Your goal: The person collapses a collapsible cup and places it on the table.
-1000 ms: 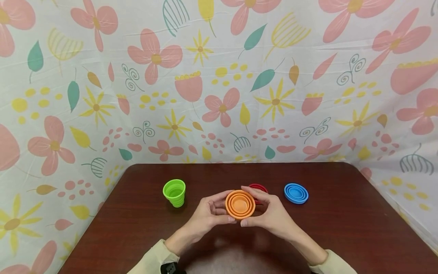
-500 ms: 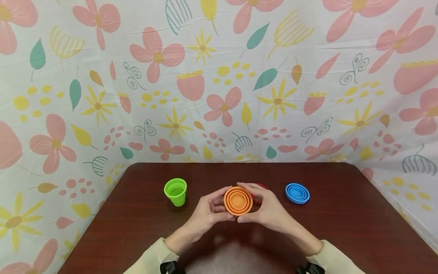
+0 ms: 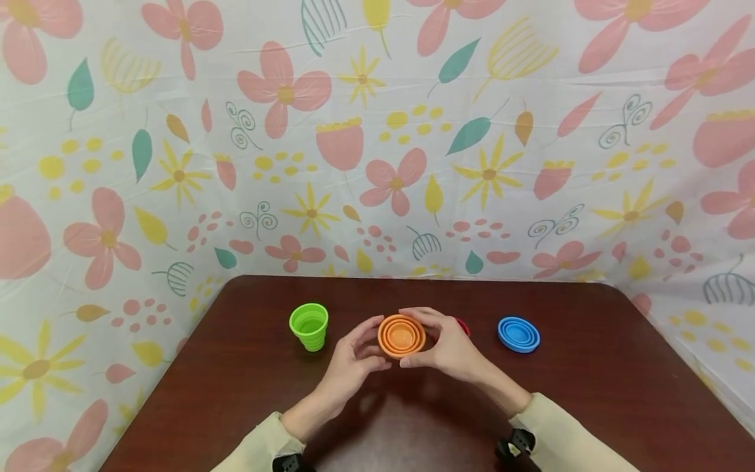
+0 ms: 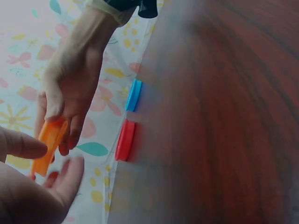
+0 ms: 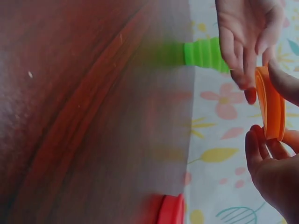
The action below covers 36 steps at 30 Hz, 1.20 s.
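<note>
Both hands hold an orange collapsible cup (image 3: pixel 401 336), folded flat into rings, above the table with its open side toward the head camera. My right hand (image 3: pixel 451 347) grips it from the right, fingers on the upper rim and thumb below. At its left edge is my left hand (image 3: pixel 348 367), index finger by the upper rim and thumb by the lower; several fingers extend behind. In the left wrist view the orange cup (image 4: pixel 49 142) appears edge-on between the hands. A red collapsed cup (image 3: pixel 463 326) is mostly hidden behind my right hand.
A green collapsible cup (image 3: pixel 309 326) stands expanded on the left of the dark wooden table (image 3: pixel 590 387). To the right lies a blue collapsed cup (image 3: pixel 519 334). Behind the table's far edge hangs a flower-patterned cloth (image 3: pixel 395 183).
Both hands and the orange cup have shifted slightly left and up in the head view. The left thumb has drawn a little away from the right thumb. The head view has shifted slightly.
</note>
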Tool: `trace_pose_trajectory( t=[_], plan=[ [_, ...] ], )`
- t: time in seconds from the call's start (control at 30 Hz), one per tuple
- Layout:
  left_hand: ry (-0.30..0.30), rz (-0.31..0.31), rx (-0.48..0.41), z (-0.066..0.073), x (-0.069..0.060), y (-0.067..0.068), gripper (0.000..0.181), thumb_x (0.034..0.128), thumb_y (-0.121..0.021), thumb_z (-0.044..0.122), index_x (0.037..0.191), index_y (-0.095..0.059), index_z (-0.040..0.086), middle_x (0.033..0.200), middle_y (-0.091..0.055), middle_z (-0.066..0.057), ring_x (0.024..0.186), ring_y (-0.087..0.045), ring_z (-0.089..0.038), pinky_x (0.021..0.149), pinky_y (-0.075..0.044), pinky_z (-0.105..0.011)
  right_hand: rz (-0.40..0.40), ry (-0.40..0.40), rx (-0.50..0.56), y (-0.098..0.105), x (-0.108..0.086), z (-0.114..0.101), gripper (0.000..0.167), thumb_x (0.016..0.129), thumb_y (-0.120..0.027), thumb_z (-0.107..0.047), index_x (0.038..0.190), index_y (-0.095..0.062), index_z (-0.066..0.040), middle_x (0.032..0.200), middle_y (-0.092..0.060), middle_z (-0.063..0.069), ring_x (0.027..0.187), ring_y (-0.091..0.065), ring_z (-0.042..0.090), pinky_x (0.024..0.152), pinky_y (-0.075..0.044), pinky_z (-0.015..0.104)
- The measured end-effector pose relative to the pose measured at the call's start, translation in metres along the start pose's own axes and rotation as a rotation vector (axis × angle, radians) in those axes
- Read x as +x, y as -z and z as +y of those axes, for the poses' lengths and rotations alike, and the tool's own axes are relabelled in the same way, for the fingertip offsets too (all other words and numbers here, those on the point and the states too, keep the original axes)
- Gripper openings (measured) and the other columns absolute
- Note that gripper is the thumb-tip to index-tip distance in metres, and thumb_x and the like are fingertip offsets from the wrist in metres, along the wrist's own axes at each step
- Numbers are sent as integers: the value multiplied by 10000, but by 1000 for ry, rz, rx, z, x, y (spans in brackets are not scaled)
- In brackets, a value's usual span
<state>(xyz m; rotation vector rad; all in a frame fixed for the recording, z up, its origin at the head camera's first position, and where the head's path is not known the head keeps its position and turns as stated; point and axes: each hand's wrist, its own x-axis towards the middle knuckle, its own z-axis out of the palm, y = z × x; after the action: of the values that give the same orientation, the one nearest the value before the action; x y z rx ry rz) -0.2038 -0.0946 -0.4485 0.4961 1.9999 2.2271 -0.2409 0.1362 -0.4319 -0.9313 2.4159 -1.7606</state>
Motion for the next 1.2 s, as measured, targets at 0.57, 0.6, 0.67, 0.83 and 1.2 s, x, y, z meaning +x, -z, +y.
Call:
trace_pose_trajectory(
  t=[0.57, 0.6, 0.67, 0.83, 1.2],
  plan=[
    [5, 121, 328, -12, 0, 3, 851, 877, -794, 13, 1601, -350, -46, 1574, -433, -263, 1414, -442, -482, 1151, -369, -646, -41, -92, -207, -7, 34, 39, 808, 740, -967, -193, 1445, -619, -7, 1442, -610, 114, 1318, -558, 325, 1104, -453, 572],
    [12, 122, 337, -13, 1, 4, 847, 881, -797, 26, 1599, -353, -45, 1575, -432, -264, 1418, -433, -487, 1152, -368, -644, -45, -96, -211, -7, 36, 40, 807, 742, -966, -193, 1444, -618, 0, 1443, -609, 119, 1323, -553, 334, 1108, -446, 586],
    [29, 123, 345, -15, 3, 5, 843, 890, -796, 50, 1601, -353, -42, 1581, -432, -255, 1424, -423, -485, 1157, -368, -634, -53, -99, -221, -7, 38, 42, 799, 746, -961, -192, 1440, -619, 8, 1442, -611, 130, 1332, -540, 355, 1111, -433, 609],
    [55, 123, 341, -17, 8, 6, 866, 887, -801, 59, 1610, -335, -41, 1593, -423, -242, 1429, -420, -475, 1167, -363, -620, -84, -93, -236, -4, 46, 48, 789, 756, -945, -192, 1439, -614, 23, 1432, -618, 149, 1313, -534, 379, 1101, -422, 643],
    [68, 130, 335, -21, 17, 10, 862, 884, -802, 33, 1601, -333, -64, 1576, -436, -263, 1402, -452, -474, 1165, -371, -612, -165, -118, -268, -2, 64, 61, 837, 732, -963, -211, 1452, -603, 18, 1421, -635, 126, 1301, -552, 316, 1126, -425, 575]
  ],
)
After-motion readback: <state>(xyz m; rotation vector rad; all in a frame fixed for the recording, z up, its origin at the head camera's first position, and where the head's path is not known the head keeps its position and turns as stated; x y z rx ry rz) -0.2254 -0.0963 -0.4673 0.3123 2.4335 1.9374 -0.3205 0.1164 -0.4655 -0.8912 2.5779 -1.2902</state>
